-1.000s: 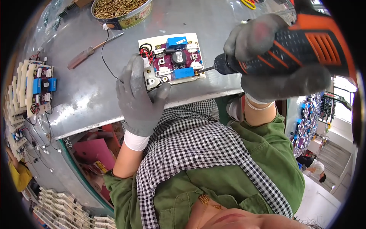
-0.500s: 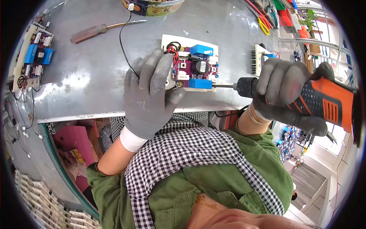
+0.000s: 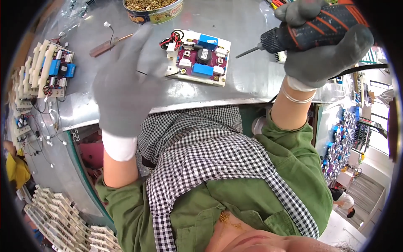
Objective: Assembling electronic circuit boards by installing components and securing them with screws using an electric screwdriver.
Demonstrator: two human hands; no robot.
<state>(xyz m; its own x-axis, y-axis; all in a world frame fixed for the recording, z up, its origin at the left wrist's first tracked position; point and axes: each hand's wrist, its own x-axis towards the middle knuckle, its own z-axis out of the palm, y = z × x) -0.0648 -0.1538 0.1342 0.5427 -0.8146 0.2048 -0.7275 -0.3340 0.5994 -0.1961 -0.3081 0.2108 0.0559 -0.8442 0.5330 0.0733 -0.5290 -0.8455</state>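
Circuit board (image 3: 197, 57) flat on desk (image 3: 247, 80) near front edge. Right hand (image 3: 323, 50), fingers wrapped round electric screwdriver (image 3: 312, 29), lifted off board. Left hand (image 3: 124, 84) blurred above desk, fingers spread, empty. Judged between screws; next calls for steadying board, seating bit.

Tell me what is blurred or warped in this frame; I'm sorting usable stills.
Head view: the grey-gloved left hand is smeared by motion blur; the grey-gloved right hand gripping the orange-and-black electric screwdriver is sharper; the white-framed circuit board is crisp; the grey metal table shows soft glare, its edge bowed by fisheye.
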